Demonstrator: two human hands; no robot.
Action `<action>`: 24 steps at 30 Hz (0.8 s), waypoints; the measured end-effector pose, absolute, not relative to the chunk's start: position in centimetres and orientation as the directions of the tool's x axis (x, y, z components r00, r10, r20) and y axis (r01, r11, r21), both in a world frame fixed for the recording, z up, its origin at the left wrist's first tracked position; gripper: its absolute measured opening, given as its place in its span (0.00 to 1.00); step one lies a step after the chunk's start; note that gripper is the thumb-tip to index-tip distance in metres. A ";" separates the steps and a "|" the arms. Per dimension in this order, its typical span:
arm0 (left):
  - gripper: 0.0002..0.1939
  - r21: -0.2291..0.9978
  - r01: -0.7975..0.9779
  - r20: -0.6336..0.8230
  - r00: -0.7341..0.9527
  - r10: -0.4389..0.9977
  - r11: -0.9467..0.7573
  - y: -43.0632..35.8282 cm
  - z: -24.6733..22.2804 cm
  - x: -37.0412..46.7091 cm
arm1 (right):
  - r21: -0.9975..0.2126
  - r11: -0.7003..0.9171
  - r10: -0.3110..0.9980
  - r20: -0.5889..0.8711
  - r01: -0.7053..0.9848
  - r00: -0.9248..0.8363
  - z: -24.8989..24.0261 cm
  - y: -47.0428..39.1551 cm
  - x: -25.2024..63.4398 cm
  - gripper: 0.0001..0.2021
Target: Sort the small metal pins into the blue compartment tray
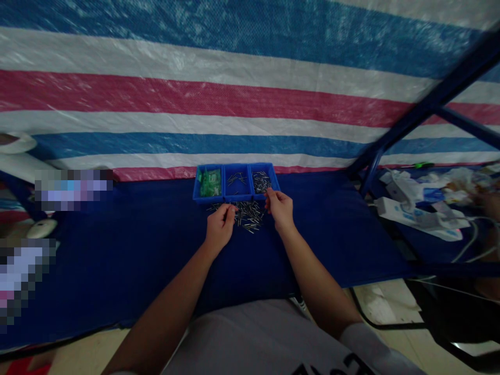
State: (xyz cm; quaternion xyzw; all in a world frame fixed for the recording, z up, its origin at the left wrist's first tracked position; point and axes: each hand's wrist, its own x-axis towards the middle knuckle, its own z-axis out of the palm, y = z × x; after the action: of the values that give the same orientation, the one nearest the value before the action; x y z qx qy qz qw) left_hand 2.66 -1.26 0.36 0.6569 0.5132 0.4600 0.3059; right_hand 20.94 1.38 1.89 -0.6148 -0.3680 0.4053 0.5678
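Three joined blue bins stand on the dark blue surface. Green packets (211, 183) fill the left bin (197, 196), a few thin metal pieces (236, 178) lie in the middle one, and many more (261, 180) are in the right one. In front of the bins is a loose pile of metal pins (250, 214). My left hand (221, 223) is closed at the pile's left edge, thumb against the fingers. Beside the right bin's front corner, my right hand (279, 208) is pinched. What either hand holds is too small to make out.
A white power strip (420, 220) with cables and plastic bags (463, 182) lie at the right, past a dark blue metal frame (394, 130). Striped sheeting (234, 99) hangs behind the bins. Blurred-out objects and a white rounded item (41, 228) are at the left.
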 end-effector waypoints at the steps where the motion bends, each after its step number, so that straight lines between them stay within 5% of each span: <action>1: 0.15 0.873 0.394 0.292 0.050 0.955 -0.287 -1.3 0.4 2.7 | -0.997 -0.080 0.910 -0.081 -0.018 0.407 1.9 1.4 21.0 0.20; 6: 0.14 0.874 0.390 0.292 0.054 0.955 -0.290 -1.3 0.4 2.7 | -0.999 -0.048 0.944 -0.039 0.020 0.329 1.7 1.5 20.8 0.17; 14: 0.15 0.872 0.389 0.298 0.059 0.953 -0.297 -1.3 0.5 2.7 | -0.876 0.147 0.976 0.204 0.459 0.076 1.3 0.7 20.5 0.11; 24: 0.15 0.858 0.399 0.315 0.088 0.945 -0.323 -1.2 0.2 2.6 | -0.669 0.307 0.951 0.192 0.677 -0.241 1.2 0.4 20.2 0.05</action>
State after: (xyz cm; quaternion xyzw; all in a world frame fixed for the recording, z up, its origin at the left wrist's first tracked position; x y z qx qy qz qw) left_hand 2.62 -1.18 0.16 0.6738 0.4986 0.4554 0.3000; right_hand 20.19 0.39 1.22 -0.5408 -0.7526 0.2328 0.2948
